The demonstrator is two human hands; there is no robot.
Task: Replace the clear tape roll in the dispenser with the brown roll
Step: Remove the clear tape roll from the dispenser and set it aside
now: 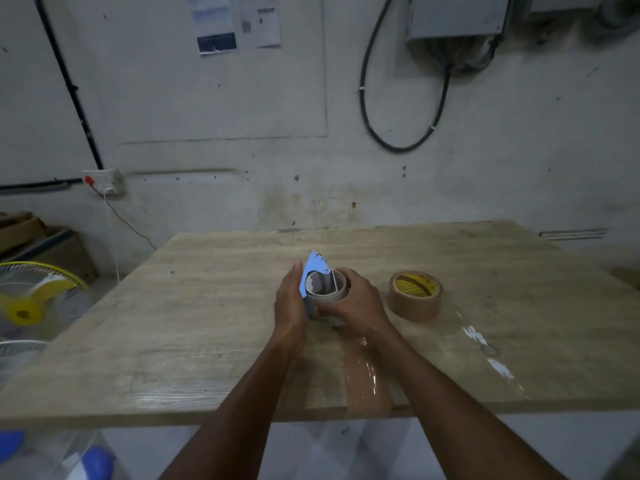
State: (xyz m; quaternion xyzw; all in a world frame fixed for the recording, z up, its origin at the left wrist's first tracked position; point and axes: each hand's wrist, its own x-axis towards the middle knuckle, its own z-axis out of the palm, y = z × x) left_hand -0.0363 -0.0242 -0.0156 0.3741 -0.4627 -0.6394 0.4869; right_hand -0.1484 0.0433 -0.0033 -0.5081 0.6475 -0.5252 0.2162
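A blue tape dispenser (313, 268) stands on its side in the middle of the wooden table (194, 327), with a clear tape roll (327, 291) seated on its hub. My left hand (290, 303) presses flat against the dispenser's blue plate. My right hand (356, 304) wraps around the clear roll from the right. The brown tape roll (415, 295), with a yellow label inside its core, lies flat on the table just right of my right hand, untouched.
A strip of tape (367, 375) is stuck to the table from my hands to the near edge. White tape scraps (485, 348) lie to the right. A yellow-bladed fan (31, 299) stands left of the table. The wall is close behind.
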